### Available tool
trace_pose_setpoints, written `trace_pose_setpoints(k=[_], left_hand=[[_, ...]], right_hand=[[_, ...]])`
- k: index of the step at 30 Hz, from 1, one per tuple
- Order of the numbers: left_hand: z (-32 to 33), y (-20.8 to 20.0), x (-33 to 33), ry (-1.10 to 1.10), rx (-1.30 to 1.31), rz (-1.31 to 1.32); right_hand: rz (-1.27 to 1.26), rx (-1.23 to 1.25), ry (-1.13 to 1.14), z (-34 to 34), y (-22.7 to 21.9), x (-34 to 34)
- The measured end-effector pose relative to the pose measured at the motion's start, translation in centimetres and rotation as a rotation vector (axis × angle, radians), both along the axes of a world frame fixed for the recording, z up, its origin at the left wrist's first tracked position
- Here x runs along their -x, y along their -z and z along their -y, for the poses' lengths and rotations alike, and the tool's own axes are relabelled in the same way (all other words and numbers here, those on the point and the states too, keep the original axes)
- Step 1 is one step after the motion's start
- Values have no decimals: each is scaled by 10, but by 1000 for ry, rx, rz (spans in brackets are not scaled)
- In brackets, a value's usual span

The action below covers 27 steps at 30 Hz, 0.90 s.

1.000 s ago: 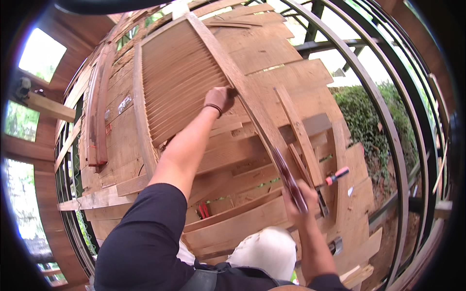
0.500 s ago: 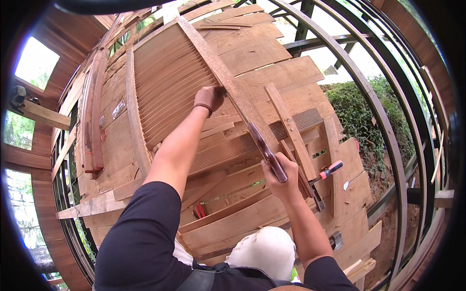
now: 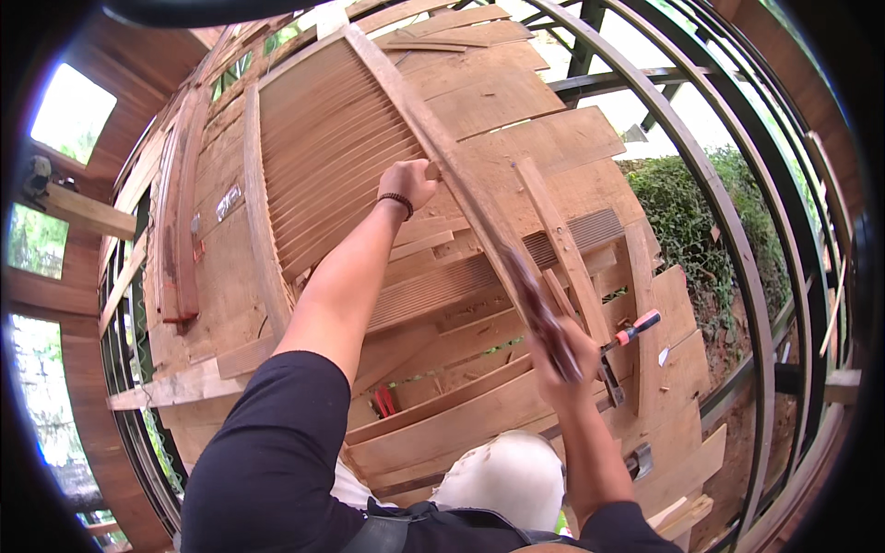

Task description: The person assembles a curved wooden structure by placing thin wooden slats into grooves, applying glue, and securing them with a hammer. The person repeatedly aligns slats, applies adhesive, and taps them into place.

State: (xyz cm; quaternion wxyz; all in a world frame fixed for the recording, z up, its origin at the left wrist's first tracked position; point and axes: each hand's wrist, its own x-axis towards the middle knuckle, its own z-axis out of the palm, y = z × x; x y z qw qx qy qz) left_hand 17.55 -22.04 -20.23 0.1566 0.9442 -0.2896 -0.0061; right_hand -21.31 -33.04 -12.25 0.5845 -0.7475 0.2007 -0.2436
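Observation:
A louvred wooden frame (image 3: 253, 184) with rows of thin slats (image 3: 336, 157) lies on the boards before me. My left hand (image 3: 408, 184) is closed at the inner edge of its right-hand rail (image 3: 406, 101); whatever its fingers pinch there is mostly hidden. In my closed right hand (image 3: 564, 355) is a dark, glossy reddish-brown bar (image 3: 530, 290), smeared by motion. It slants along the near end of the rail; whether the two touch I cannot tell.
Right of my right hand is a clamp with a red-and-black handle (image 3: 638, 327). A narrow plank (image 3: 558, 235) crosses a ribbed board (image 3: 595, 226). Red-handled pliers-like tool (image 3: 384, 401) lies near my knee (image 3: 502, 470). Dark metal beams (image 3: 705, 184) edge the right side.
My right hand and the dark bar have moved toward me and slightly right. The frame sits a little further right in the picture, and my left hand stays at its rail.

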Motion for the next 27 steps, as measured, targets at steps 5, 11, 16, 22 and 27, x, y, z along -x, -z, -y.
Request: trace_pose_setpoints(k=[5, 11, 16, 22, 27], left_hand=[[0, -2, 11, 34, -33, 9], [-15, -18, 31, 80, -139, -25], [-22, -7, 43, 189, 35, 215], [-13, 2, 47, 427, 239, 344], [-34, 5, 91, 558, 365, -48]], right_hand=[[198, 313, 230, 22, 18, 99], [-265, 419, 648, 36, 1, 170], [-511, 466, 662, 54, 38, 234], [-611, 698, 565, 46, 103, 286], [-782, 788, 378, 37, 106, 291]])
